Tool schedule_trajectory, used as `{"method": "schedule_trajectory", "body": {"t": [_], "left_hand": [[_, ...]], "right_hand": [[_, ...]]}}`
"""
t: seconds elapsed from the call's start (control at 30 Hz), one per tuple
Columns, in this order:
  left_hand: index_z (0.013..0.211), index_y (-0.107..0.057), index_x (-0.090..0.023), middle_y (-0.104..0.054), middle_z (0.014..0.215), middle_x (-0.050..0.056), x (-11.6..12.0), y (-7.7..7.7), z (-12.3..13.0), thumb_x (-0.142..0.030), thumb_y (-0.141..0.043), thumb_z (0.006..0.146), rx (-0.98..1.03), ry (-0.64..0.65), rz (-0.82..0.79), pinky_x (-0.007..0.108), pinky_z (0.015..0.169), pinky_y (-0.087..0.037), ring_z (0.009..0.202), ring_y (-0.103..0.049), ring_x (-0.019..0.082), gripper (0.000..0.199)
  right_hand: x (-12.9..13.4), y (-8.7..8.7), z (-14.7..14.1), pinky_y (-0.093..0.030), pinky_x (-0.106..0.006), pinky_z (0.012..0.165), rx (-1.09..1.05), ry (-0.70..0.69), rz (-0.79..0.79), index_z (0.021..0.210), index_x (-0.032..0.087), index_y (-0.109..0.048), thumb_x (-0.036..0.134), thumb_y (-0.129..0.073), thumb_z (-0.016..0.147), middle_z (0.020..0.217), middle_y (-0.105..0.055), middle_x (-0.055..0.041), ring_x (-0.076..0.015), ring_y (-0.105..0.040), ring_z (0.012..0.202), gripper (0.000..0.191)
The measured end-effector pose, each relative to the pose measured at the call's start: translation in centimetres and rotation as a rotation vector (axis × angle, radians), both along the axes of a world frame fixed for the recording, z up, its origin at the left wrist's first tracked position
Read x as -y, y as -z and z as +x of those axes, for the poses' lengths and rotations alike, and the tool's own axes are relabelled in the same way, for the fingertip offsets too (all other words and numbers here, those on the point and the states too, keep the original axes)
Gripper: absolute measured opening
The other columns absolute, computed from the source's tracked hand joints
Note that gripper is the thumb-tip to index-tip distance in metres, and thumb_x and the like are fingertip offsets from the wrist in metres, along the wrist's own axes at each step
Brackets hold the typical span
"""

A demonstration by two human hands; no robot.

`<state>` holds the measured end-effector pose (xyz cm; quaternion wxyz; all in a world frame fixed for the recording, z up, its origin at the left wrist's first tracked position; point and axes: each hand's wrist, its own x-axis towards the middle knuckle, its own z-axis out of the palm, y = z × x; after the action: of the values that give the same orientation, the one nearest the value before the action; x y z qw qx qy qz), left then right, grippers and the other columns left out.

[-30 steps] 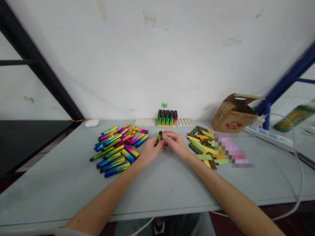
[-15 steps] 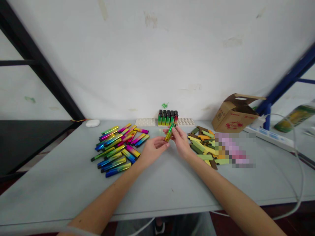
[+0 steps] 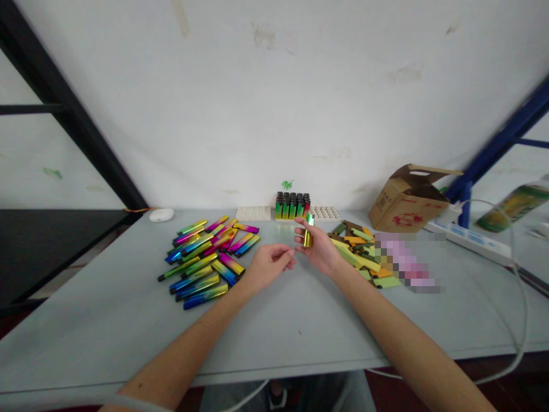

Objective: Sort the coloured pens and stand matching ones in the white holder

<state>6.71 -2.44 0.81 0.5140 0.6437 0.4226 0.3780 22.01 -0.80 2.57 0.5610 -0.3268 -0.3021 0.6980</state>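
A shiny green-and-gold case [image 3: 307, 236] is held upright in my right hand [image 3: 321, 249], over the middle of the table. Just left of it is my left hand [image 3: 270, 266], its thumb and fingers pressed together; whether anything small is between them I cannot make out. Shiny multicoloured cases [image 3: 201, 246] lie in a loose pile on the left. Beyond my hands, black-topped lighters [image 3: 292, 206] stand in rows in a white holder. Flat green, yellow and orange pieces [image 3: 364, 262] are heaped beside my right wrist.
White perforated trays [image 3: 253, 213] flank the lighters. An open cardboard box [image 3: 407, 200] and a white power strip [image 3: 476, 240] are at the back right. A white earphone case [image 3: 162, 215] lies at the back left. A white cable [image 3: 524, 309] hangs on the right.
The green-and-gold case has gone from between both hands to my right hand alone and now stands more upright. My left hand has let go of it.
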Motion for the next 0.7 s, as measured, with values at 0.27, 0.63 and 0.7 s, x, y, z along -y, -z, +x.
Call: {"method": "schedule_trajectory", "body": {"t": [0.27, 0.63, 0.7], "left_hand": [[0.07, -0.063, -0.015, -0.064, 0.059, 0.001, 0.09, -0.59, -0.04, -0.035, -0.057, 0.08, -0.017, -0.071, 0.008, 0.022, 0.054, -0.047, 0.053, -0.058, 0.011, 0.023], [0.079, -0.065, -0.014, -0.063, 0.058, 0.0, 0.1, -0.59, -0.1, -0.03, -0.053, 0.079, -0.018, -0.092, -0.02, 0.021, 0.053, -0.046, 0.052, -0.057, 0.011, 0.02], [0.078, -0.065, -0.014, -0.063, 0.058, 0.0, 0.04, -0.48, -0.12, -0.031, -0.055, 0.079, -0.022, -0.086, -0.01, 0.021, 0.052, -0.045, 0.052, -0.057, 0.01, 0.02]], "right_hand": [[-0.17, -0.73, 0.77, -0.052, -0.023, 0.048, -0.099, -0.119, -0.09, 0.105, 0.015, -0.061, 0.035, -0.034, 0.096, 0.075, -0.069, -0.0029, -0.0123, -0.062, 0.056, 0.035], [-0.31, -0.68, 1.07, -0.053, -0.026, 0.051, -0.224, -0.154, -0.112, 0.109, 0.011, -0.059, 0.039, -0.027, 0.095, 0.074, -0.07, -0.0062, -0.015, -0.063, 0.056, 0.045], [-0.27, -0.78, 0.99, -0.052, -0.025, 0.05, -0.197, -0.137, -0.114, 0.108, 0.012, -0.059, 0.031, -0.029, 0.094, 0.073, -0.069, -0.0047, -0.0139, -0.062, 0.054, 0.038]]}}
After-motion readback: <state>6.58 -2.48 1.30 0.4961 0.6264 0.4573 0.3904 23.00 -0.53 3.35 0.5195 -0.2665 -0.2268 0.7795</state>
